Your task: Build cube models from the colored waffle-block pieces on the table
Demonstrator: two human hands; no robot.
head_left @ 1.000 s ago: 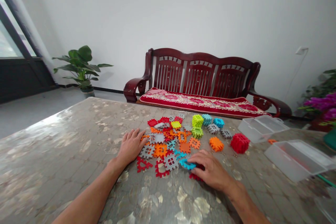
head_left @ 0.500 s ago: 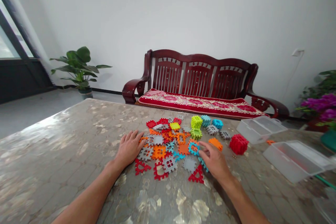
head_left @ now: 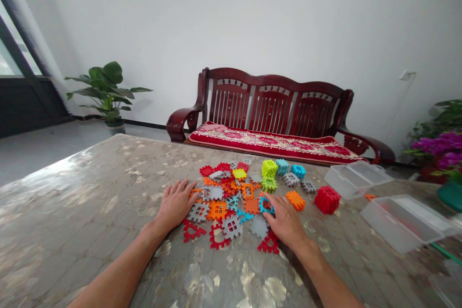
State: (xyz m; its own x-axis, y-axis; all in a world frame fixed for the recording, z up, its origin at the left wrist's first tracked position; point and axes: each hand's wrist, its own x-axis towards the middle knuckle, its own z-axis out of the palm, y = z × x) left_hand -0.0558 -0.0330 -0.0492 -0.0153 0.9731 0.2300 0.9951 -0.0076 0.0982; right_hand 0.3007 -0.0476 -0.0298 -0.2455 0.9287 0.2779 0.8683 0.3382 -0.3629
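A loose pile of plastic interlocking tiles in several colours lies in the middle of the table. My left hand (head_left: 176,203) rests flat at the pile's left edge, fingers stretched, beside an orange tile and a grey window tile (head_left: 198,212). At the pile's right side, my right hand (head_left: 285,219) has thumb and index finger closed on a blue window tile (head_left: 264,204), partly hidden by the fingers. Just below it lie a plain grey tile (head_left: 259,227) and a red triangular tile (head_left: 269,243). An orange window tile (head_left: 217,210) sits nearer the pile's middle.
Lime-green tile stacks (head_left: 269,168), blue stacks (head_left: 282,167), grey stacks (head_left: 290,179), an orange stack (head_left: 296,200) and a red stack (head_left: 327,199) stand right of the pile. Clear plastic boxes (head_left: 393,231) are farther right. A wooden bench (head_left: 270,98) stands behind the table.
My right hand has moved slightly left, its fingers coming further over the blue window tile. The left hand remains resting in the same place.
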